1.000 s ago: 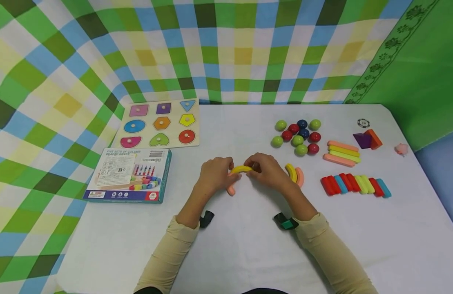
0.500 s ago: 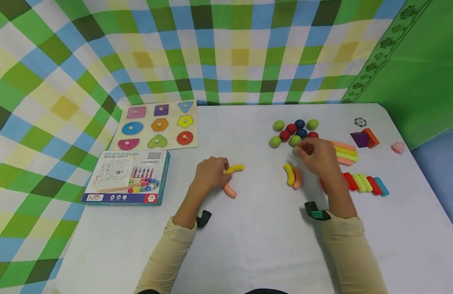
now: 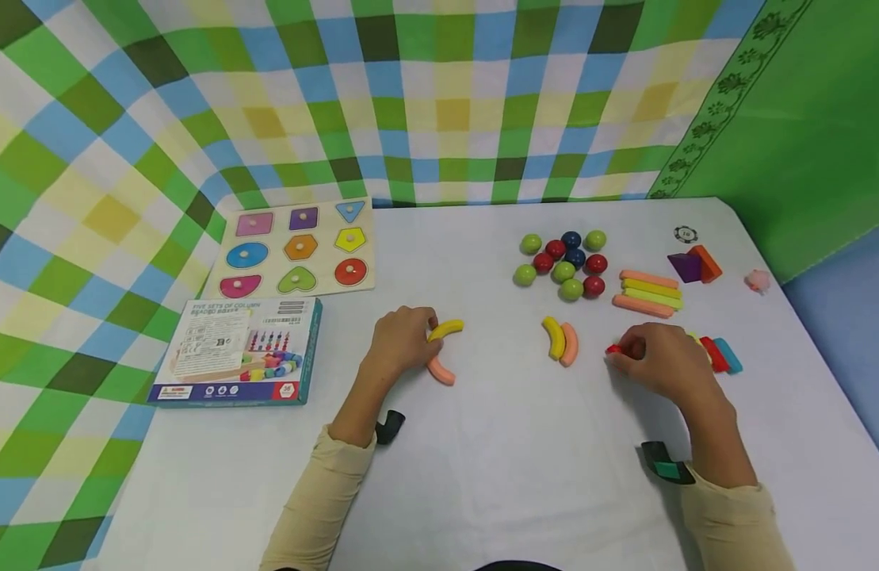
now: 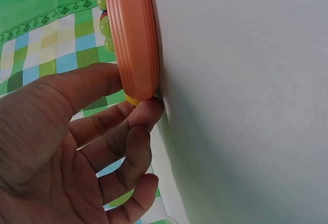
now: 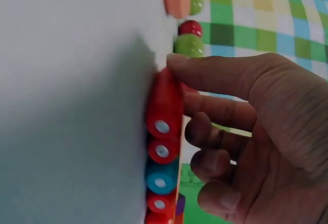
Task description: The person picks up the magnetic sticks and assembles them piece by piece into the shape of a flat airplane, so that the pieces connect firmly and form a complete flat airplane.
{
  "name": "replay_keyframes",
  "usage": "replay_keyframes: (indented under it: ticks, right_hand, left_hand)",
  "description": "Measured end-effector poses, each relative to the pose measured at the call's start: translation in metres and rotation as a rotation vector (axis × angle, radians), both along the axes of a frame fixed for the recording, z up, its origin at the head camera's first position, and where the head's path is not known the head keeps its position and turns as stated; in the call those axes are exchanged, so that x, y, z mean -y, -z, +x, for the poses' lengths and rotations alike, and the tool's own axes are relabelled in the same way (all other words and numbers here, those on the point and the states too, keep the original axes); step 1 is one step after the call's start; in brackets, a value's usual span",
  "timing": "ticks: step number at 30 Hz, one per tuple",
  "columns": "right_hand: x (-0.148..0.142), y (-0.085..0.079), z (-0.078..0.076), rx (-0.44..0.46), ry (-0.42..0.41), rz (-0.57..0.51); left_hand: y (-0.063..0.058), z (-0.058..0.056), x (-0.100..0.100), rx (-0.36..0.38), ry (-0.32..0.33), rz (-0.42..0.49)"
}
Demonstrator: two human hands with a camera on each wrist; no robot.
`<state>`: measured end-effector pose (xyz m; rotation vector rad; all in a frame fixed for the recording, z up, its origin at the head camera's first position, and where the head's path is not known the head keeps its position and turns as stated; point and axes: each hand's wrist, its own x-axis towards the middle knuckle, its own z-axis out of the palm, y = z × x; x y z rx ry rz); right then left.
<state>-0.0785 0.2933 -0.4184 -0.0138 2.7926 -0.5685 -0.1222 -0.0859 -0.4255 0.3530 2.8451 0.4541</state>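
Observation:
My left hand (image 3: 402, 339) holds the near ends of a yellow curved piece (image 3: 449, 328) and an orange curved piece (image 3: 441, 373), where the two meet in a V. In the left wrist view, the thumb and index fingertip sit at the end of the ribbed orange piece, the yellow mostly hidden behind. At the right, my right hand (image 3: 663, 361) pinches a red cylinder bead (image 5: 165, 101) at the end of a row of beads. Red and blue beads (image 5: 160, 178) with pale hole ends lie beside it; in the head view the hand covers most of the row.
Another yellow curve (image 3: 553, 339) and orange curve (image 3: 569, 344) lie mid-table. Behind them are green, red and blue balls (image 3: 571, 289) and straight sticks (image 3: 651, 293). A shape puzzle board (image 3: 289, 262) and a bead-set box (image 3: 232, 349) occupy the left.
My right hand let go of the yellow curve, moved right past the balls, then down to the bead row, where it pinches a red bead. The left hand stays at the curved pieces.

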Motion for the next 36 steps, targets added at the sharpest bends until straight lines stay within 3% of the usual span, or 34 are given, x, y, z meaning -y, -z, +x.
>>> replay_keyframes:
  ticks: [4, 7, 13, 19, 26, 36]
  right_hand:
    - [0.009, 0.002, -0.003, -0.014, -0.034, 0.026]
    - [0.023, -0.004, -0.006, -0.076, -0.086, 0.02]
    - [0.081, -0.019, -0.02, -0.199, -0.237, -0.092]
    - [0.138, -0.002, -0.041, -0.219, -0.393, -0.128]
    - [0.16, 0.024, -0.056, -0.217, -0.416, -0.155]
    - [0.169, 0.03, -0.063, -0.23, -0.444, -0.174]
  left_hand:
    - [-0.001, 0.0, 0.001, 0.005, 0.003, 0.006]
    - [-0.001, 0.0, 0.001, -0.001, 0.008, 0.003]
    - [-0.002, -0.001, 0.002, -0.011, 0.007, -0.01]
    - [-0.002, -0.001, 0.001, -0.012, 0.007, -0.008]
    - [-0.001, 0.002, -0.003, 0.012, 0.006, -0.009]
    - [-0.004, 0.003, -0.004, 0.007, 0.013, -0.012]
